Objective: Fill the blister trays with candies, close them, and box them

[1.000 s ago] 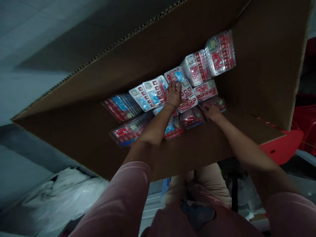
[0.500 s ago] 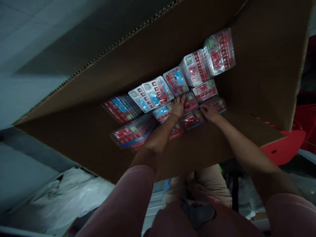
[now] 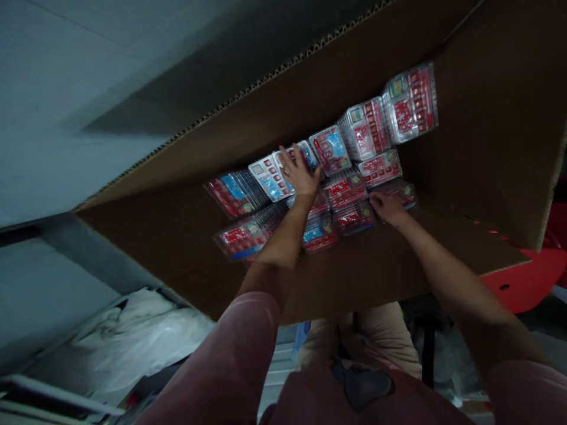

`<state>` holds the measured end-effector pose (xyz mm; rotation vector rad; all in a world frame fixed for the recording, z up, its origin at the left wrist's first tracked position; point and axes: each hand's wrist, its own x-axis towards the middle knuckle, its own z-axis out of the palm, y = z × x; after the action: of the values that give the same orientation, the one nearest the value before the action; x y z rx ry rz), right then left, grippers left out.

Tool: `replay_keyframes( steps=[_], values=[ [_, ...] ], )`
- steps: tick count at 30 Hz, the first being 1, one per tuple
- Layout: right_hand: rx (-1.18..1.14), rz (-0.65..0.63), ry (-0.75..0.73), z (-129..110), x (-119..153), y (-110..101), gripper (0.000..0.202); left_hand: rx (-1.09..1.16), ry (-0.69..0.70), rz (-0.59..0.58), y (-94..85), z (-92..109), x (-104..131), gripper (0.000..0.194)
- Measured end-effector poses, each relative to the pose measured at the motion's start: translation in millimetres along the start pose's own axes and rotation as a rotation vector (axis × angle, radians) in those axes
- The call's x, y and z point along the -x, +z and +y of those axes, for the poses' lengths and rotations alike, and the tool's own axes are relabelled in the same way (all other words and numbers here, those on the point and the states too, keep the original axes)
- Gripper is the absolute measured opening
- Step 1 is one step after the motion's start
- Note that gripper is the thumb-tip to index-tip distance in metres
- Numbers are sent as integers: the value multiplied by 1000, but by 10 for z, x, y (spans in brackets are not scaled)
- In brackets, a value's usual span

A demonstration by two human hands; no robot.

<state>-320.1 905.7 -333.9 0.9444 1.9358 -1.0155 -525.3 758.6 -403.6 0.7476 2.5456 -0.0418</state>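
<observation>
Inside a large cardboard box [image 3: 367, 277] stand rows of clear plastic blister packs [image 3: 330, 149] with red, blue and white pieces in them. My left hand [image 3: 300, 172] lies with fingers spread over the packs in the back row, partly covering a white-faced pack [image 3: 271, 177]. My right hand [image 3: 386, 206] is at the front row, its fingers bent against the edge of a red pack [image 3: 402, 192]; whether it grips anything is hidden. Between my hands sit more red packs [image 3: 345, 190]. At the right end of the back row, a taller stack [image 3: 410, 106] leans near the box wall.
A red plastic container [image 3: 527, 280] stands beyond the box's right edge. At lower left lies a heap of whitish plastic sheeting [image 3: 150, 330]. The box's high back wall [image 3: 248, 127] rises behind the packs, and a grey tiled surface [image 3: 88, 71] extends past it.
My left hand has moved left and back, from the middle packs onto the back row, uncovering a red pack. My right hand stays by the front row. The view has shifted slightly.
</observation>
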Motion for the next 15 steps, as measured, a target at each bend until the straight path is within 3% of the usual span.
replay_keyframes(
  steps=[4,9,15],
  values=[
    [12,0,3,18,3,11,34,26,-155,-74,23,-105,-196,107],
    [-4,11,-17,50,-11,-2,34,-2,-203,-158,-17,-161,-204,105],
    [-3,43,-44,120,-45,48,33,191,-294,23,-162,-239,-23,98]
  ],
)
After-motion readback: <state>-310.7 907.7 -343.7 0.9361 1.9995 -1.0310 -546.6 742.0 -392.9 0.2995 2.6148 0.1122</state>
